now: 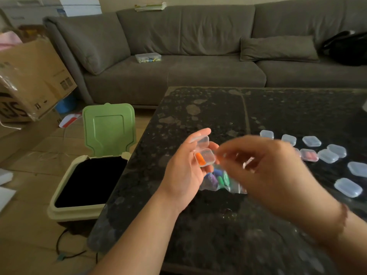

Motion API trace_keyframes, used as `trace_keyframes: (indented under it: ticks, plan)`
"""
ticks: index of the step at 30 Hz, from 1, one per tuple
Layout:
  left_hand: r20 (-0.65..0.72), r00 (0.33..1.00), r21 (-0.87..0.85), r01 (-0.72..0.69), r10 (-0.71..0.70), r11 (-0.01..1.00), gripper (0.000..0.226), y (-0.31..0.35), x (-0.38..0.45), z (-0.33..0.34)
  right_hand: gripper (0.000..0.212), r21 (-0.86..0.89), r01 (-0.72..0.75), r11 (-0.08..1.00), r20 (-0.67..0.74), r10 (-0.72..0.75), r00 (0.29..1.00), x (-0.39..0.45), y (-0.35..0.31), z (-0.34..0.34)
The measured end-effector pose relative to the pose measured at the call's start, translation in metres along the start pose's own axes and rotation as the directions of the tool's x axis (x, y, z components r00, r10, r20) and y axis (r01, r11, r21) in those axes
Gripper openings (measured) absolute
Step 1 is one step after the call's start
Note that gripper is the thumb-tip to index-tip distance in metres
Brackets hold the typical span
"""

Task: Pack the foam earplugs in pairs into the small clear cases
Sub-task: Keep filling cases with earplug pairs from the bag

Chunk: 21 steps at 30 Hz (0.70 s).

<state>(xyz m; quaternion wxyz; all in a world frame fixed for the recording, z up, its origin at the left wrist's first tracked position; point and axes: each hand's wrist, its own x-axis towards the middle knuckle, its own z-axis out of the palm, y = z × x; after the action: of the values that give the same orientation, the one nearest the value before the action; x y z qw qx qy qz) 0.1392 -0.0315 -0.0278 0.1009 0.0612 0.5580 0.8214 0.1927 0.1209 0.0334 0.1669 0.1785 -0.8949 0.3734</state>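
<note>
Orange earplug (200, 159) in open case (204, 153), left hand (184, 171)

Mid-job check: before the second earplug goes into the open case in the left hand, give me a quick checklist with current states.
1. Open case held firmly in the left hand: ok, the fingers curl round it.
2. Lid up and clear of the base: ok.
3. First orange earplug seated in the base: ok, it lies along the left side.
4. Matching earplug in the right hand: cannot tell, the hand is blurred; only a hint of orange shows at the fingertips.
5. Room beside the first earplug: ok, the right half of the base looks bare.
6. Bag of earplugs within reach on the table: ok, it lies just below the hands.
</note>
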Motion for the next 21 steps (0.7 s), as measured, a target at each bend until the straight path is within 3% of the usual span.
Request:
trace_keyframes:
  ticks: [2, 5, 15, 17, 21]
  plan:
    - [0.020, 1.000, 0.014, 0.008, -0.008, 1.000, 0.039, -0.004, -0.003, 0.007, 0.011, 0.043, -0.041, 0.998, -0.130, 0.046, 0.990, 0.005, 0.008, -0.002]
    - [0.023, 0.999, -0.014, 0.041, -0.041, 0.999, 0.031, -0.009, -0.007, 0.016, 0.016, -0.039, -0.116, 0.992, -0.166, 0.108, 0.980, 0.005, 0.022, 0.009]
    - [0.095, 0.993, -0.152, 0.089, -0.075, 0.984, 0.036, -0.012, -0.008, 0.014, 0.008, -0.227, -0.142, 0.964, -0.073, 0.128, 0.989, 0.005, 0.027, 0.025]
    - [0.090, 0.994, -0.139, 0.071, -0.058, 0.988, 0.035, -0.010, -0.008, 0.013, 0.001, -0.200, -0.141, 0.970, -0.025, 0.139, 0.990, 0.006, 0.024, 0.023]
    - [0.078, 0.997, -0.114, 0.035, -0.026, 0.993, 0.039, -0.009, -0.007, 0.013, 0.012, -0.054, -0.203, 0.978, 0.017, 0.204, 0.979, 0.007, 0.025, 0.018]
